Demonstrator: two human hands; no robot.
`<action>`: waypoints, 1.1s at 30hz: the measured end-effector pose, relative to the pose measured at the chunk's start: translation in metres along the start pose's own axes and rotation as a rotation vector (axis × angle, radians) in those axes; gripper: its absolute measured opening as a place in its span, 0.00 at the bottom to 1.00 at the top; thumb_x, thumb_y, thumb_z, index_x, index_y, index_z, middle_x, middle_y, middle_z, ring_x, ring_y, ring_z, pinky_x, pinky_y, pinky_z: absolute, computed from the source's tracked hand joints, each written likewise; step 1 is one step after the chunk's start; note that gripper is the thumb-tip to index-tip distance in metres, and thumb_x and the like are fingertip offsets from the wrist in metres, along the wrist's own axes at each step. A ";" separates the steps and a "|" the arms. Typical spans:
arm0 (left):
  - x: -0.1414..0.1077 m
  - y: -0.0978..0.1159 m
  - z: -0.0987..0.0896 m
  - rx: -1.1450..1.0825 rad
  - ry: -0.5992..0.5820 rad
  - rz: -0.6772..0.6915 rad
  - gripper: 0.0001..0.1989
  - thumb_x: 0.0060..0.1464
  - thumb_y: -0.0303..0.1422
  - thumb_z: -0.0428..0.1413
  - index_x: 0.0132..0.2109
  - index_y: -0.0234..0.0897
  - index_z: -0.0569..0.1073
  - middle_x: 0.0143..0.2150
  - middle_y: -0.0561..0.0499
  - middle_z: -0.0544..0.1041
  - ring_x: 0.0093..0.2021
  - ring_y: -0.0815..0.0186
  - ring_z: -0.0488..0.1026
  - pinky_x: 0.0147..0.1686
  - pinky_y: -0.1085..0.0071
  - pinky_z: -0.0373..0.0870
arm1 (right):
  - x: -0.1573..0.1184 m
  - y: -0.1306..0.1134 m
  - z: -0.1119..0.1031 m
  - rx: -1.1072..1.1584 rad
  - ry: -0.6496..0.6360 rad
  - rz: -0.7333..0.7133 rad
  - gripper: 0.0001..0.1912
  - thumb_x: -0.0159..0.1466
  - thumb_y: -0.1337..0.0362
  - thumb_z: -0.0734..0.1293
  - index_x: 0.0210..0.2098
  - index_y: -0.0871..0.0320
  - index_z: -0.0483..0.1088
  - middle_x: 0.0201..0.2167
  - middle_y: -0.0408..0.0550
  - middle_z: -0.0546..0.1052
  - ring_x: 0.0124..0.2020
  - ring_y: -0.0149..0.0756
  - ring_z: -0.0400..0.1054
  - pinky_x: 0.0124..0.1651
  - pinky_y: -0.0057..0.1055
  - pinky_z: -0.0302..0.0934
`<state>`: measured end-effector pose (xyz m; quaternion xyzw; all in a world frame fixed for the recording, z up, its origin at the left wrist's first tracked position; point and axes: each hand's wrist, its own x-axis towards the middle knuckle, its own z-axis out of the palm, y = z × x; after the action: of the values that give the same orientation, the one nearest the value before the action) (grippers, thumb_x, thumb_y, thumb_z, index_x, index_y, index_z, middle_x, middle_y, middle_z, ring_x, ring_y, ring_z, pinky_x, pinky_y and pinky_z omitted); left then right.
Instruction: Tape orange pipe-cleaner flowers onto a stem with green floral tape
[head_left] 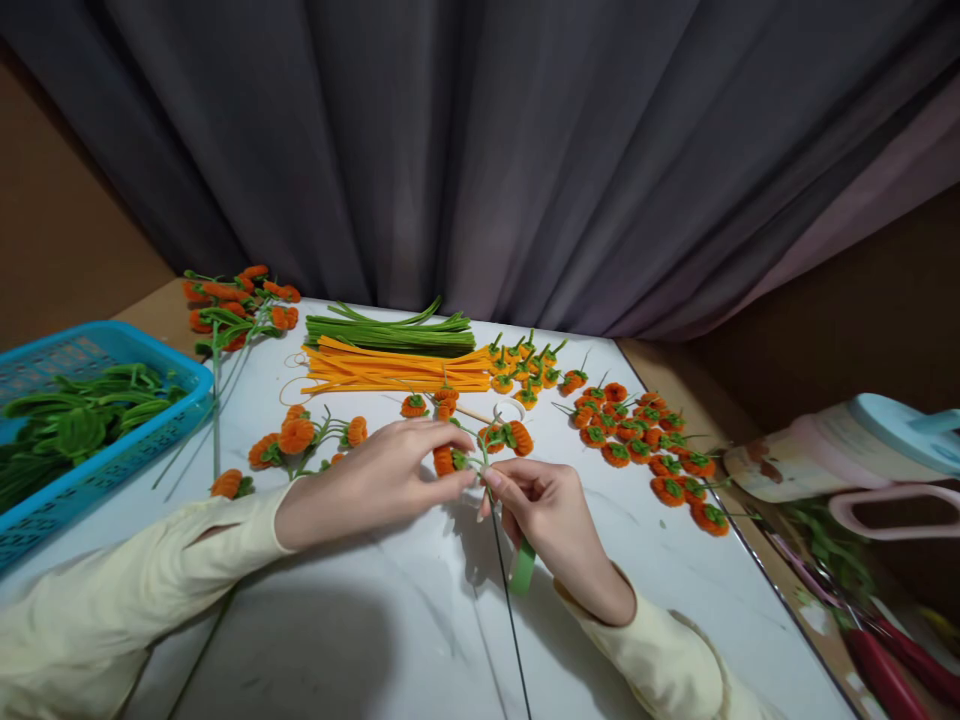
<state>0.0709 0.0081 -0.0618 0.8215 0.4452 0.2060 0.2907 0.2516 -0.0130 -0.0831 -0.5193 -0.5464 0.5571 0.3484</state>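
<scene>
My left hand [390, 470] and my right hand [544, 515] meet above the white board. Between their fingertips is the green stem joint of a small branch with orange fuzzy pumpkin-like fruits [519, 438]. Both hands pinch this joint, thumbs against the stems. A long dark wire [510, 600] runs down from the joint toward the front edge. Under my right hand's fingers hangs a roll of green tape [523, 568], partly hidden by them. Just left of my left hand lies another branch with orange fruits [296, 435].
Green [390, 335] and orange [397, 368] fuzzy stems lie behind my hands, near small yellow-orange fruits [525, 370]. More orange fruits [637, 425] lie right. A blue basket [199, 380] of green leaves stands left; a tumbler [817, 455] and red-handled tools [877, 670] lie right.
</scene>
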 end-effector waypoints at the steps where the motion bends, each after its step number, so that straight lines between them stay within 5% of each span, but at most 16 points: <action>1: -0.002 0.000 0.004 0.090 0.043 0.059 0.11 0.56 0.36 0.52 0.43 0.37 0.72 0.39 0.51 0.76 0.39 0.63 0.70 0.40 0.68 0.63 | -0.001 0.000 0.001 0.002 -0.002 0.001 0.18 0.56 0.54 0.65 0.21 0.63 0.69 0.13 0.43 0.67 0.10 0.23 0.53 0.13 0.23 0.44; 6: -0.010 -0.001 0.019 0.402 0.178 0.281 0.11 0.60 0.30 0.47 0.34 0.34 0.72 0.30 0.49 0.75 0.34 0.62 0.67 0.36 0.66 0.61 | -0.004 -0.001 0.005 -0.023 -0.005 -0.017 0.19 0.57 0.54 0.64 0.19 0.63 0.69 0.11 0.41 0.64 0.10 0.23 0.52 0.13 0.22 0.44; 14: -0.007 -0.004 0.022 0.467 0.318 0.502 0.14 0.60 0.26 0.45 0.31 0.31 0.73 0.29 0.46 0.76 0.35 0.62 0.71 0.35 0.67 0.65 | -0.005 0.002 0.006 -0.028 0.015 -0.037 0.20 0.58 0.53 0.65 0.19 0.63 0.68 0.09 0.40 0.61 0.10 0.23 0.50 0.13 0.23 0.42; 20: -0.012 0.005 0.004 0.362 0.115 0.297 0.12 0.61 0.32 0.48 0.34 0.35 0.74 0.32 0.49 0.77 0.34 0.64 0.71 0.37 0.69 0.64 | -0.005 0.000 0.005 -0.069 -0.026 -0.051 0.19 0.59 0.55 0.64 0.18 0.62 0.68 0.08 0.39 0.59 0.10 0.24 0.50 0.13 0.23 0.41; 25: -0.004 0.003 -0.024 0.195 0.262 0.015 0.13 0.57 0.40 0.51 0.34 0.37 0.74 0.33 0.50 0.76 0.36 0.64 0.71 0.39 0.70 0.63 | -0.003 0.004 0.007 -0.087 -0.114 -0.002 0.19 0.58 0.54 0.64 0.19 0.62 0.68 0.11 0.41 0.64 0.11 0.23 0.52 0.13 0.23 0.44; 27: 0.006 -0.005 -0.030 0.035 0.092 -0.053 0.15 0.52 0.44 0.54 0.38 0.38 0.74 0.38 0.51 0.77 0.39 0.64 0.71 0.39 0.72 0.64 | -0.003 0.007 0.009 -0.081 -0.160 0.015 0.19 0.58 0.53 0.65 0.19 0.62 0.68 0.11 0.41 0.64 0.11 0.23 0.51 0.13 0.22 0.43; 31: 0.021 -0.024 -0.025 -0.285 -0.478 -0.140 0.17 0.48 0.46 0.57 0.34 0.36 0.76 0.31 0.53 0.77 0.31 0.69 0.70 0.29 0.77 0.61 | -0.003 0.010 0.011 -0.068 -0.231 0.041 0.21 0.58 0.51 0.65 0.19 0.62 0.68 0.09 0.39 0.61 0.10 0.23 0.50 0.13 0.22 0.42; 33: 0.024 -0.030 -0.018 -0.354 -0.584 -0.175 0.18 0.45 0.46 0.60 0.32 0.34 0.76 0.28 0.53 0.76 0.27 0.71 0.67 0.24 0.78 0.58 | -0.003 0.012 0.012 -0.079 -0.258 0.033 0.22 0.58 0.50 0.65 0.19 0.63 0.68 0.10 0.40 0.63 0.10 0.22 0.50 0.13 0.22 0.42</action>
<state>0.0541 0.0466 -0.0666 0.7412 0.3695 0.0107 0.5603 0.2429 -0.0204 -0.0954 -0.4655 -0.5996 0.6031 0.2451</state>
